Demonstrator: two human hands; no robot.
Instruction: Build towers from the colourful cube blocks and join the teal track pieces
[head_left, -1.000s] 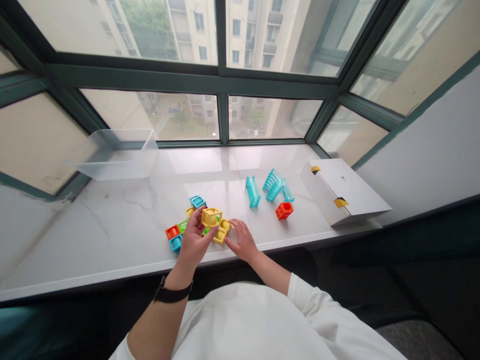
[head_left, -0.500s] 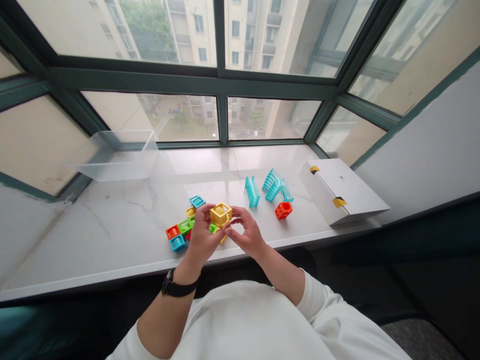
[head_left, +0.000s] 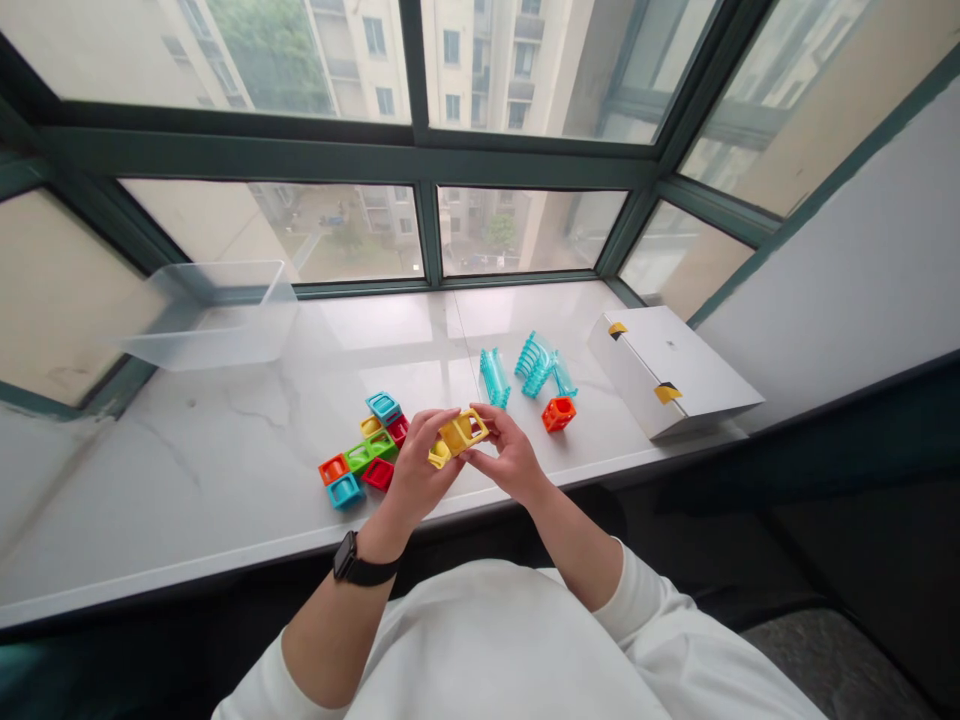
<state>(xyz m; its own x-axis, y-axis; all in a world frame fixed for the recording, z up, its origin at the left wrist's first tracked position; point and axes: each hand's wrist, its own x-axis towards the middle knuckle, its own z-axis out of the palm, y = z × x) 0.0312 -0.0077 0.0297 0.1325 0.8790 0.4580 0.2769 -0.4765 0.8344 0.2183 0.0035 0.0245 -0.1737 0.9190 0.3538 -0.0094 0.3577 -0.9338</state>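
You had a long marble windowsill [head_left: 187,480] in front of you, with a taped-shut white box [head_left: 667,375] on the right, contents anyone's guess, and a see-through plastic bin [head_left: 210,320] on the left. Your left hand [head_left: 424,465] and right hand [head_left: 510,455] pinched a hollow yellow plastic cube [head_left: 459,433] between them, above the sill, your fingers hiding part of it. Colourful blocks [head_left: 360,450] lay just left, teal ribbed pieces [head_left: 495,378] further right.
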